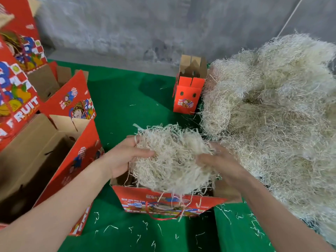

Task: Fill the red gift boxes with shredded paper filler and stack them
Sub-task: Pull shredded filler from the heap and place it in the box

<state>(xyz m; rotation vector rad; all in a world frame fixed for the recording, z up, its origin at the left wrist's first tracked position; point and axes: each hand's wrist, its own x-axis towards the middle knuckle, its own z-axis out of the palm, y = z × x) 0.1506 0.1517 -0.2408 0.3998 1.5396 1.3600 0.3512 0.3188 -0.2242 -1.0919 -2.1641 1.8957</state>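
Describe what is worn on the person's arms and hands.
No sleeves show on the left arm or right arm. The left hand and right hand wear no gloves, and neither wrist carries a watch or band. Part of each hand is hidden in the filler, so rings cannot be ruled out.

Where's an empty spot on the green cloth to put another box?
The green cloth is bare between the open boxes on the left and the small red box. The right is crowded with the shredded paper pile. The near edge holds only loose strands.
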